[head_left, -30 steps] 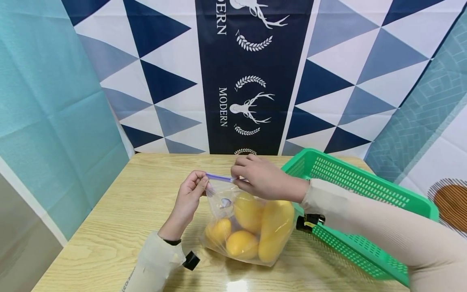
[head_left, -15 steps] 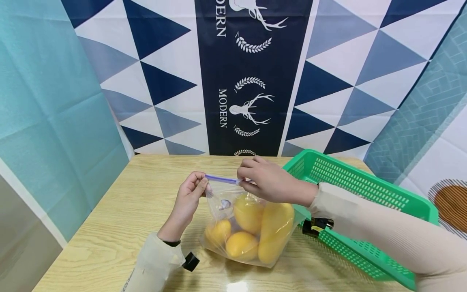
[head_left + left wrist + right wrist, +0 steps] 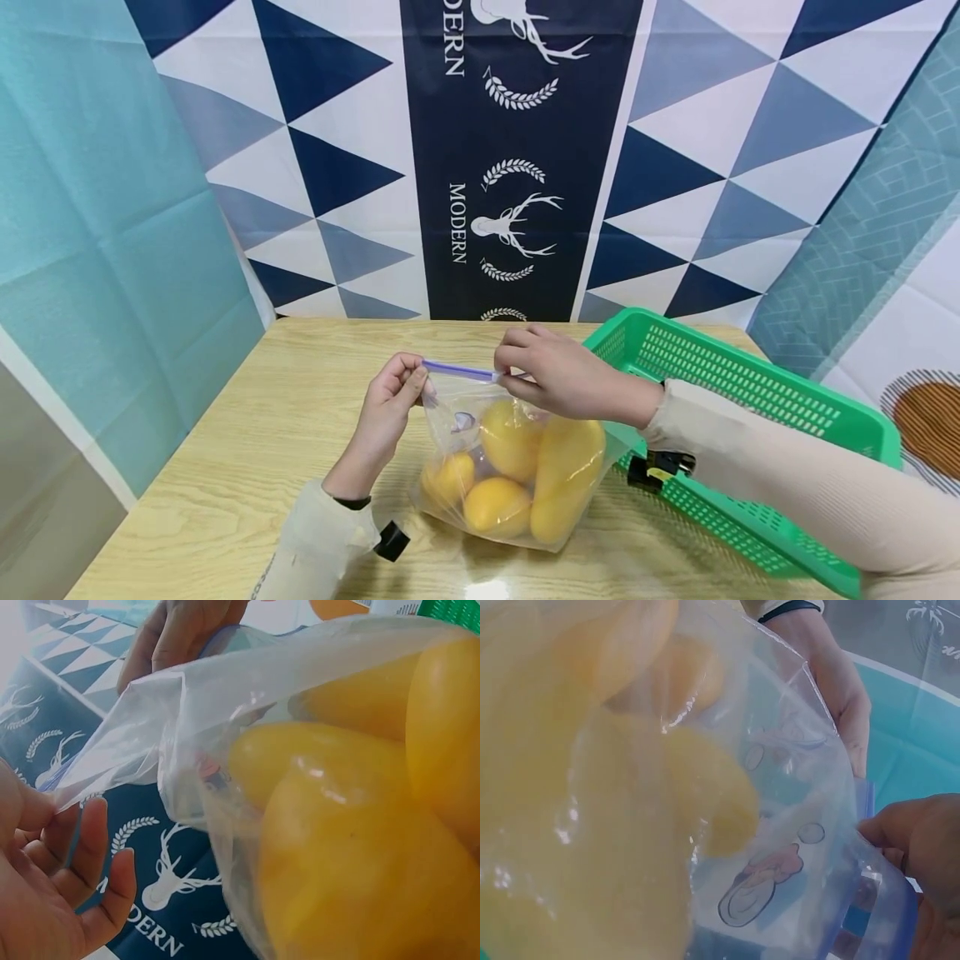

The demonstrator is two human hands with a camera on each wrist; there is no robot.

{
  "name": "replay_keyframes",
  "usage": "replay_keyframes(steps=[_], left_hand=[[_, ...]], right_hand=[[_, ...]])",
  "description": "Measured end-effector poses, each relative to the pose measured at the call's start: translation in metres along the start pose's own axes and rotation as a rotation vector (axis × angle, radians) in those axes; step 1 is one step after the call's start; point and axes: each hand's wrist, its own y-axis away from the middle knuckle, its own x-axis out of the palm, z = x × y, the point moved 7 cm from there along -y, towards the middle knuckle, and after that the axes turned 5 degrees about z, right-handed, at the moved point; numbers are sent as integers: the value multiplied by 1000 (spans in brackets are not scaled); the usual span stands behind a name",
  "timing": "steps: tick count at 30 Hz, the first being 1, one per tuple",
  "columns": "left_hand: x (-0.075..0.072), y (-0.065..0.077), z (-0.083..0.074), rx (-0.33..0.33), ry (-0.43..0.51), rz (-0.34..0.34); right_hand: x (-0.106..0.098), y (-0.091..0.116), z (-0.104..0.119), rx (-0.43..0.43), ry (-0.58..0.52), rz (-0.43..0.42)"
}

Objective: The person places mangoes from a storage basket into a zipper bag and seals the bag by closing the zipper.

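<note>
A clear zip bag [image 3: 444, 421] with a purple zip strip [image 3: 457, 370] leans upright on the table, its mouth at the top. Inside are several yellow fruits: a long mango-like one [image 3: 567, 479] on the right and rounder, lemon-like ones [image 3: 497, 506] beside it. My left hand [image 3: 392, 390] pinches the strip's left end between thumb and index finger; the left wrist view shows its other fingers loosely bent. Farther right along the strip, my right hand [image 3: 551, 371] pinches it with thumb and fingers. A small printed mark [image 3: 761, 885] shows on the bag in the right wrist view.
A green perforated basket [image 3: 750, 400] stands on the right of the wooden table [image 3: 300, 417], partly behind my right forearm. Patterned cloth [image 3: 502, 167] hangs along the back edge, with a teal cloth [image 3: 112, 225] at the left.
My right hand has slid a little to the right along the zip strip, leaving more of the purple strip showing. The left hand and the fruits stay put.
</note>
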Motion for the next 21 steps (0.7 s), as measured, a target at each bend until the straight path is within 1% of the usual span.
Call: replay_keyframes(steps=[4, 7, 13, 18, 21], left_hand=[[4, 2, -2, 10, 17, 20], [5, 3, -3, 21, 22, 22], [2, 3, -5, 24, 16, 7], [-1, 2, -5, 24, 3, -1], [-2, 2, -5, 27, -1, 0]], right_hand=[[3, -1, -5, 54, 12, 11], [7, -4, -8, 84, 32, 24], [11, -10, -4, 71, 96, 30], [11, -9, 2, 46, 212, 15], [10, -8, 4, 34, 263, 9]])
